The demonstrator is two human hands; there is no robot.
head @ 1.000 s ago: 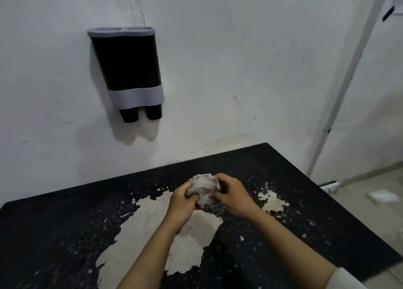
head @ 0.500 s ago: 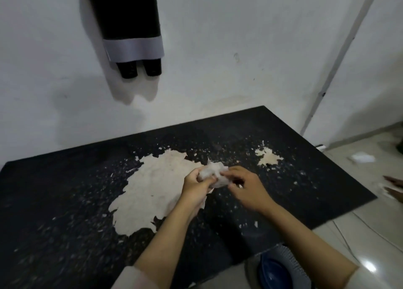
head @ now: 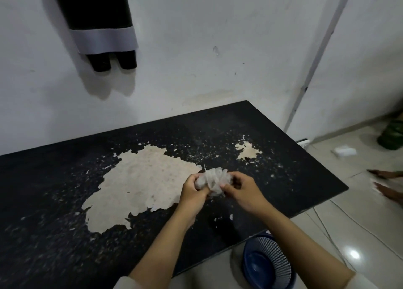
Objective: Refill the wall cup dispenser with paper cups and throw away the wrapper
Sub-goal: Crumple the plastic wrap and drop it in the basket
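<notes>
At eleven o'clock the cup dispenser [head: 99,24] hung on the wall, while at centre the left hand [head: 193,191] and right hand [head: 244,192] both clenched the crumpled wrapper [head: 212,180] above the table [head: 54,201], the blue bin [head: 269,262] at five o'clock

From my feed, the dispenser [head: 96,18] runs off the top edge, so I can't see its lid or fill. My left hand [head: 193,191] and right hand [head: 244,190] cover much of the wrapper [head: 212,179]. The blue basket [head: 269,264] is partly hidden behind my right forearm. At the right edge, perhaps someone's feet [head: 388,184], cut off.
</notes>
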